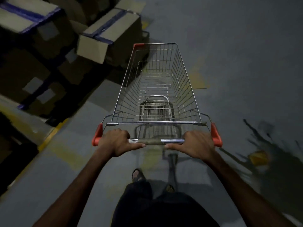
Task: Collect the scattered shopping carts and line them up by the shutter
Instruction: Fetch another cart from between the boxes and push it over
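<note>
Shopping cart (156,89) dead centre, nose toward twelve o'clock, basket empty. Left hand (117,142) and right hand (196,144) both wrapped around the handle bar (157,141), fingers over, thumbs under, spread wide near the red end caps, likely for steering control. Taped cardboard boxes (105,38) stacked at ten o'clock, close alongside. Yellow floor line (52,133) at eight o'clock. Dark stain (268,145) at three. No shutter in sight.
</note>
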Motion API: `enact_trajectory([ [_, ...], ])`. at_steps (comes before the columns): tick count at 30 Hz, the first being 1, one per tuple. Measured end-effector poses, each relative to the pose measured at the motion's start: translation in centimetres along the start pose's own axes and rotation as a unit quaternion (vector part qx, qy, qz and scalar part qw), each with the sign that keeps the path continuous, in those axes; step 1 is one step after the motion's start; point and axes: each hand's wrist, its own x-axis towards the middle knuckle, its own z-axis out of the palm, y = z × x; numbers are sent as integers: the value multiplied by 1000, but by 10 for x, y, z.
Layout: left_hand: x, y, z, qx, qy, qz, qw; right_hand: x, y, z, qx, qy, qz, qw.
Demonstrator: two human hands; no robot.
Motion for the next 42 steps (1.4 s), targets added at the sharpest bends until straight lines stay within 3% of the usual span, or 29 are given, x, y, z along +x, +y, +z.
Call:
enact_trajectory([
  [7, 92, 54, -30, 52, 21, 113, 992, -9, 64, -10, 38, -7, 114, 993],
  [11, 154, 82, -51, 75, 32, 171, 982, 0, 96, -12, 39, 32, 175, 983],
  [23, 347, 176, -126, 140, 48, 316, 937, 78, 194, -39, 61, 71, 318, 943],
  [33, 491, 275, -191, 171, 51, 375, 910, 156, 312, -48, 139, 104, 391, 904],
  [42, 604, 375, -240, 180, 63, 390, 901, 218, 432, -86, 120, 117, 429, 888],
])
